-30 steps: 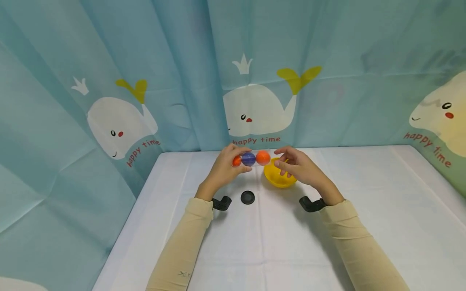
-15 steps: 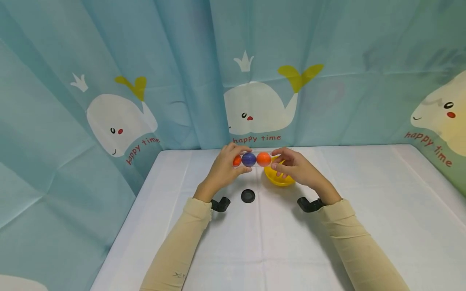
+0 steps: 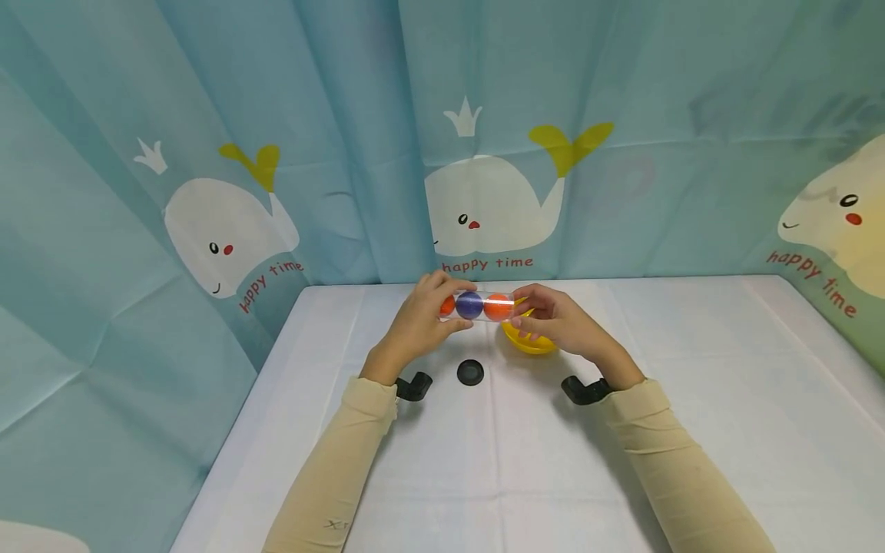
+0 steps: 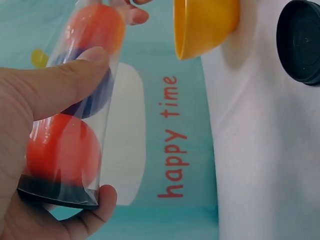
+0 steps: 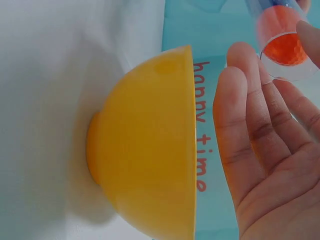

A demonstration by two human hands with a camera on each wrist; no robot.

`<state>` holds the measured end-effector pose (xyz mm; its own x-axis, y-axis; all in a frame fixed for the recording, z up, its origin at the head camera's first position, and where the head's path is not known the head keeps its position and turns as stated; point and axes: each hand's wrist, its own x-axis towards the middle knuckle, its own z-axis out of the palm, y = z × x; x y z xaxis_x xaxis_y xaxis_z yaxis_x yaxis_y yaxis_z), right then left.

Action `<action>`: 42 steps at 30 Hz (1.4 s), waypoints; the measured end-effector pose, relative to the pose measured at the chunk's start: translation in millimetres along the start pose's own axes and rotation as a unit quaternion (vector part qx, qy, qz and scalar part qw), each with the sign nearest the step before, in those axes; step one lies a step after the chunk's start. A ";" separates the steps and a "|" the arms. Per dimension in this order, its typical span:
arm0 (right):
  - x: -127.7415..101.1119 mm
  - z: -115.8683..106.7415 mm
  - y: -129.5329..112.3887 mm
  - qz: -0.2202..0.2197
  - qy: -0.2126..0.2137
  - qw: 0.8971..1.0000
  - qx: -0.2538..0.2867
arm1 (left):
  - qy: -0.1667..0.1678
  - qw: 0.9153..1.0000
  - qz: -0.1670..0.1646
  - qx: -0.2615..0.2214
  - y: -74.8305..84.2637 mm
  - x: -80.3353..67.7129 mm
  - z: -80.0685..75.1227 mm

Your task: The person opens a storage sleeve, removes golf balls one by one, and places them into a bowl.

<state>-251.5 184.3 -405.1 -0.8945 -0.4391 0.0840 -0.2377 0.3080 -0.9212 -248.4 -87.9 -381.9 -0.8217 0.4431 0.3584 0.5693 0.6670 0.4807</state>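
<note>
L hand: grip pinches clear cyl. tube above white-clothed bench, w/ 1 blue ball btwn 2 orange balls. Round black cap: on bench. Yellow round bowl: partly behind R hand; R grip at tube's uncapped end, cannot tell if pinching.

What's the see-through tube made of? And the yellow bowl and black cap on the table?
The tube looks like clear, shiny plastic: balls show through and light glints off it. The bowl seems smooth, softly shiny plastic, evenly yellow. The cap could be plastic or rubber: plain, dark and fairly dull, I can't be sure.
</note>
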 end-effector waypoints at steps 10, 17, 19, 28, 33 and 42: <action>1.8 3.5 0.7 -0.001 -0.003 1.000 0.003 | 0.001 1.000 -0.006 -0.024 -3.6 0.7 0.6; -0.3 1.4 -0.9 -0.005 0.000 1.000 0.012 | 0.002 0.999 -0.009 -0.037 -6.7 1.9 2.8; -0.2 0.9 -0.5 -0.002 -0.001 1.000 0.011 | 0.003 0.999 -0.009 -0.038 -7.1 1.6 2.9; -0.5 -0.3 0.1 0.013 0.003 1.000 -0.003 | 0.005 1.000 -0.002 -0.022 -6.0 0.1 2.4; 0.0 -0.9 0.5 0.016 -0.002 1.000 -0.001 | 0.009 1.000 0.002 -0.018 -6.1 -0.4 1.4; -0.1 -2.9 2.0 0.012 -0.004 1.000 -0.002 | 0.016 1.000 0.008 -0.022 -8.8 -0.7 0.7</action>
<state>-253.0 187.5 -405.8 -0.8966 -0.4389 0.0590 -0.2180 0.3214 -0.9215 -252.9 -93.6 -387.0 -0.8116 0.4334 0.3918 0.5836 0.6322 0.5097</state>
